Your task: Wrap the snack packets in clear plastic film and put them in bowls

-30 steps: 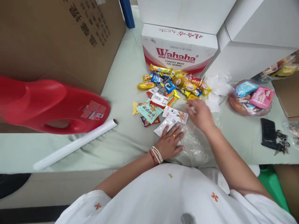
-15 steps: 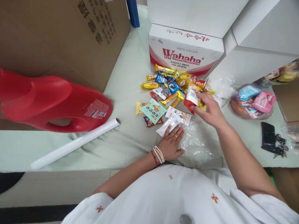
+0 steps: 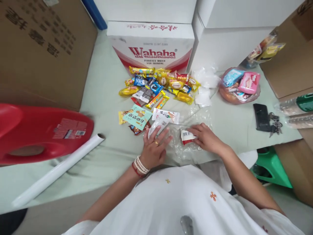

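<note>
My right hand (image 3: pixel 207 138) holds a red-and-white snack packet (image 3: pixel 186 136) low over a clear plastic bag (image 3: pixel 179 148) that lies flat at the table's front. Fingers spread, my left hand (image 3: pixel 154 148) rests at the near end of a white packet (image 3: pixel 158 125), touching or just over it. Behind that lies another white packet (image 3: pixel 171 116) with an orange picture. To the left, a light green packet (image 3: pixel 138 117) overlaps a yellow one (image 3: pixel 122 118) and a brown one (image 3: pixel 137 130). Farther back is a heap of small wrapped snacks (image 3: pixel 176 84), mostly yellow and blue.
A Wahaha water carton (image 3: pixel 151 49) stands behind the heap. On the left are a red jug (image 3: pixel 49 130), a white roll (image 3: pixel 61 166) and a large cardboard box (image 3: pixel 44 58). To the right sit a bowl of packets (image 3: pixel 226 93), a black case (image 3: pixel 261 117) and keys (image 3: pixel 275 124).
My right hand has brought the red-and-white packet from beside the heap down toward me, over the clear bag. My left hand's fingers have spread and lifted slightly. The view has shifted right.
</note>
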A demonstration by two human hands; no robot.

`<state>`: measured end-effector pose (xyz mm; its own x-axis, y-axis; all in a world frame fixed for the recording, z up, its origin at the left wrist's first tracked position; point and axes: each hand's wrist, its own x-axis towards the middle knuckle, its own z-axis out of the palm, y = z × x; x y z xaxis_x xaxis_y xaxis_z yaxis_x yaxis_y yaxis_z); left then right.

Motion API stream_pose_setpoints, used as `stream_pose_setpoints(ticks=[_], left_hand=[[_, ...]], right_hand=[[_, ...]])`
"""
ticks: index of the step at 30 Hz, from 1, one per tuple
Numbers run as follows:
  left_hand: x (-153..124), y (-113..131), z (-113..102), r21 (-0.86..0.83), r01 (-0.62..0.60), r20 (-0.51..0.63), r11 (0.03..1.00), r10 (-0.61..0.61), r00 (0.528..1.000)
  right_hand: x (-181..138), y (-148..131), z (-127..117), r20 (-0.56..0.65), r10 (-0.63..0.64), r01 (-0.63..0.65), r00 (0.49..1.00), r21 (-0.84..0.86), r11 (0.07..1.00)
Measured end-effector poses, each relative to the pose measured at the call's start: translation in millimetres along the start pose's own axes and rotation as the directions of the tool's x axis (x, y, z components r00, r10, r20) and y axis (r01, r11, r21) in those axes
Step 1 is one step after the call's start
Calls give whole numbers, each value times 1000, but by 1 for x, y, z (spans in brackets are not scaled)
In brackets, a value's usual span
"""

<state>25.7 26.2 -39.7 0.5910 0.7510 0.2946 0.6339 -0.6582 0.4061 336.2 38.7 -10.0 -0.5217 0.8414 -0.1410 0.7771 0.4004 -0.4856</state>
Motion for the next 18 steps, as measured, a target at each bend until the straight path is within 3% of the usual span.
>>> stream_pose_setpoints(ticks=[3, 6, 9, 12, 16, 18], left_hand=[[0, 9, 2, -50, -87, 67, 995, 91, 994], [7, 13, 15, -94, -11, 168, 996, 27, 985], [11, 12, 23, -97, 59, 190, 994, -40, 981], [10, 8, 17, -99, 9, 178, 995, 8, 984], [1, 3, 6, -177, -152, 229, 972, 191, 955], [-3, 3, 9, -202, -164, 272, 966, 216, 938]], right_hand=[[-7, 2, -14, -54, -21, 24, 998, 56, 998], [-3, 6, -21, -132, -28, 36, 991, 62, 997], [13, 12, -11, -146, -20, 26, 989, 40, 999], [21, 16, 3, -108, -8, 14, 994, 55, 998], [-13, 16, 5, -220, -19, 57, 975, 165, 985], [-43, 17, 5, -248, -25, 74, 968, 189, 979]])
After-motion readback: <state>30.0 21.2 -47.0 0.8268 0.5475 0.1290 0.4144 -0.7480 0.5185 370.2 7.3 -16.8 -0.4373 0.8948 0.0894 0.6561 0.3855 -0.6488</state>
